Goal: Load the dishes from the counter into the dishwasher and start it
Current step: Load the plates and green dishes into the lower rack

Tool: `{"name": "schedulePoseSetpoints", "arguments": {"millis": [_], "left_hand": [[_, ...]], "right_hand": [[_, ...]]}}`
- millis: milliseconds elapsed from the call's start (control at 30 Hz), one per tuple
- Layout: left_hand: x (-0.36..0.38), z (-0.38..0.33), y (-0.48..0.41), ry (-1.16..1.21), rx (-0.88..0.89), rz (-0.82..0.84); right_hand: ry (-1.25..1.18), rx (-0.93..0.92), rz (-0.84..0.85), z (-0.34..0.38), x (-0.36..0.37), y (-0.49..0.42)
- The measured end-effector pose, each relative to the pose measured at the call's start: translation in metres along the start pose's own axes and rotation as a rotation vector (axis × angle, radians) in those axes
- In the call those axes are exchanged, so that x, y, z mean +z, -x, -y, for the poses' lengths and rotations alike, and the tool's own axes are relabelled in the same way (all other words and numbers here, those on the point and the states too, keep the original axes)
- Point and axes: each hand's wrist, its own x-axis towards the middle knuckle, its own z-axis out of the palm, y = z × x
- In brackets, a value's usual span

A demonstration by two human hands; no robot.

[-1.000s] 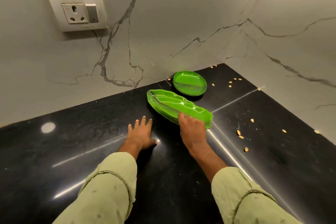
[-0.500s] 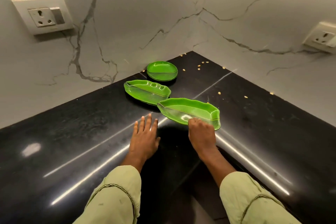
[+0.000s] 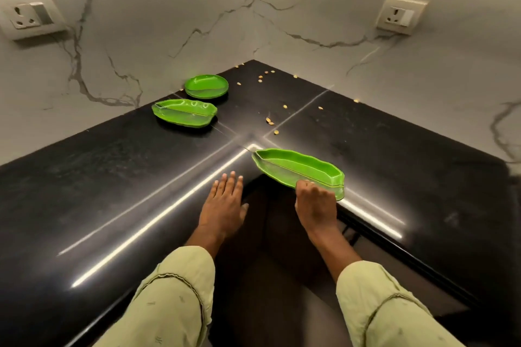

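Three green dishes were in view on or at the black counter (image 3: 112, 177), and each is placed here from the wall corner (image 3: 253, 22), where the two marbled walls met. Closest to that corner, just out from it and to its left, sat the round plate (image 3: 206, 85), near the left wall. A little farther from the corner along the same wall lay the far leaf dish (image 3: 184, 114), just beside the round plate.

Farthest from the corner, almost straight out from it at the counter's inner front edge, was the near leaf dish (image 3: 298, 167), the one you had hold of. Your right hand (image 3: 315, 200) gripped its near rim toward the right end, fingers curled over the edge with the knuckles up; the thumb was hidden. The dish's near side hung past the counter edge, and I could not tell whether its far side rested on the stone.

Your left hand (image 3: 224, 203) was flat, palm down, fingers straight and close together, holding nothing. Its fingertips reached the counter edge just left of the near leaf dish; whether they touched the stone I could not tell. Both your arms wore pale green sleeves (image 3: 174, 298).

Small yellowish kernels (image 3: 270, 120) lay scattered on the counter between the wall corner and the near leaf dish. The left socket (image 3: 28, 15) sat well to the left of the corner and the right socket (image 3: 400, 16) well to its right.
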Motion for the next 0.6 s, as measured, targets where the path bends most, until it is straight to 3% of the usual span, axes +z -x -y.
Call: {"name": "schedulePoseSetpoints", "arguments": {"millis": [200, 600], "left_hand": [[0.015, -0.056, 0.065, -0.043, 0.088, 0.038], [0.034, -0.098, 0.164, -0.057, 0.279, 0.103]], "right_hand": [[0.027, 0.115, 0.085, -0.035, -0.026, 0.082], [0.109, 0.332, 0.127, -0.045, -0.090, 0.236]]}}
